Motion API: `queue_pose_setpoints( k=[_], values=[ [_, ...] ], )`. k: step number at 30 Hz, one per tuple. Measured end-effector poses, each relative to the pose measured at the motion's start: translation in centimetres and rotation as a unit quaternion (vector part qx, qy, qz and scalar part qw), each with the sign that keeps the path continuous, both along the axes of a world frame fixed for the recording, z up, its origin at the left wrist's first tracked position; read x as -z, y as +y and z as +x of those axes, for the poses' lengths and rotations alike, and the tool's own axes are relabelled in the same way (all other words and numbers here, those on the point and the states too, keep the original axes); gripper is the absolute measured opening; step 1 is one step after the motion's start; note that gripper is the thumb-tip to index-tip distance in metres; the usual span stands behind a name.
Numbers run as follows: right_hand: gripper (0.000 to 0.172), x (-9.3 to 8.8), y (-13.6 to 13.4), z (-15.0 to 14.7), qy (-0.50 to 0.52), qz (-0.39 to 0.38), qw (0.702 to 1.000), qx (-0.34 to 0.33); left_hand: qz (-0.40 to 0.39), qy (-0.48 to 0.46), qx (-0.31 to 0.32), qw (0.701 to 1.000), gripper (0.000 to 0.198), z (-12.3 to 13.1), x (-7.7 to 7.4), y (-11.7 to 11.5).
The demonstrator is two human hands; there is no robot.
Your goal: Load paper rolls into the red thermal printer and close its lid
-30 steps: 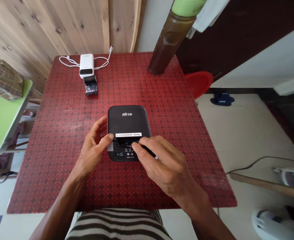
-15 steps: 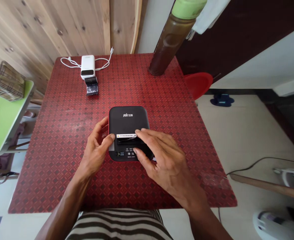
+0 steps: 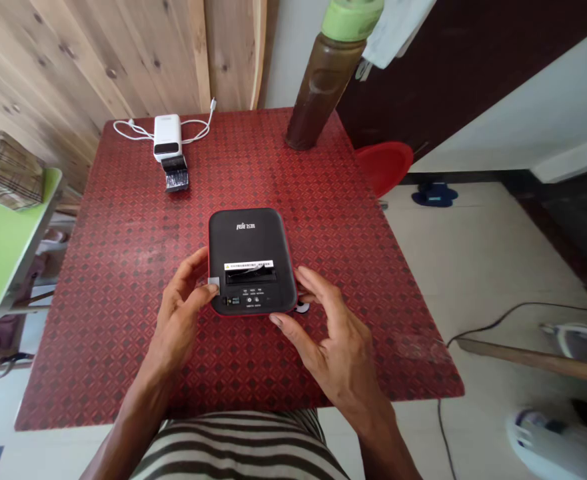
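Observation:
A small black receipt printer (image 3: pixel 246 240) with a rounded body, red lower edge and white logo lies flat on the red patterned table (image 3: pixel 123 293). Its top has a paper slot (image 3: pixel 253 277) below a white warning strip (image 3: pixel 248 265), with small buttons nearer me. My left hand (image 3: pixel 183 300) grips the left side, thumb on a grey patch at the top's edge, fingers partly hidden. My right hand (image 3: pixel 333 327) is closed about the near right corner, its thumb at the front edge and fingers against the right side. A small white piece (image 3: pixel 302 307) shows beside that corner.
At the back left lies a white power bank-like device (image 3: pixel 167 137) with a white cable and a black strip. A tall brown bottle (image 3: pixel 323 87) with a green lid stands at the back right. A red stool (image 3: pixel 386 167) is beyond the right edge; a green table (image 3: pixel 3 253) stands left.
My right hand has left the top by the slot and moved down to the printer's near right corner. The left thumb has slid nearer me along the left edge.

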State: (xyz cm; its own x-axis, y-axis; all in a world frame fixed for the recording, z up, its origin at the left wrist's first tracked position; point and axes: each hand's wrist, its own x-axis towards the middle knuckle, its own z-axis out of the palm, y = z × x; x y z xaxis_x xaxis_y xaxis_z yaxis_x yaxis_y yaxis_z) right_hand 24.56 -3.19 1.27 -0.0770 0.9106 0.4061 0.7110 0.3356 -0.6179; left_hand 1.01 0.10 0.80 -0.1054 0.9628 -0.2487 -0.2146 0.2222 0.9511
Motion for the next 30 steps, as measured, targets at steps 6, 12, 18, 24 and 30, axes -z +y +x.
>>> queue_pose_setpoints(
  k=[6, 12, 18, 24, 30],
  values=[
    [0.065, 0.4, -0.1, -0.6, 0.020, -0.007, 0.999, 0.025, -0.025, -0.020, -0.047, 0.998, 0.056, 1.0, -0.7, 0.5],
    [0.075, 0.6, -0.1, -0.4, 0.062, -0.030, 0.997, 0.028, -0.026, -0.019, -0.066, 0.997, 0.053, 1.4, -0.6, 0.3],
    [0.074, 0.8, 0.0, -0.8, 0.108, -0.056, 0.992, 0.040, -0.015, -0.012, -0.069, 0.997, 0.051, 1.6, -0.3, 0.3],
    [0.070, 0.2, 0.1, -0.3, 0.116, -0.069, 0.991, 0.023, 0.010, 0.010, -0.035, 0.999, 0.050, 1.1, 0.7, -0.1],
    [0.033, -3.3, 3.4, 1.1, 0.026, -0.010, 1.000, -0.004, 0.019, 0.011, -0.015, 1.000, 0.053, 0.5, 1.5, -0.4]
  ],
)
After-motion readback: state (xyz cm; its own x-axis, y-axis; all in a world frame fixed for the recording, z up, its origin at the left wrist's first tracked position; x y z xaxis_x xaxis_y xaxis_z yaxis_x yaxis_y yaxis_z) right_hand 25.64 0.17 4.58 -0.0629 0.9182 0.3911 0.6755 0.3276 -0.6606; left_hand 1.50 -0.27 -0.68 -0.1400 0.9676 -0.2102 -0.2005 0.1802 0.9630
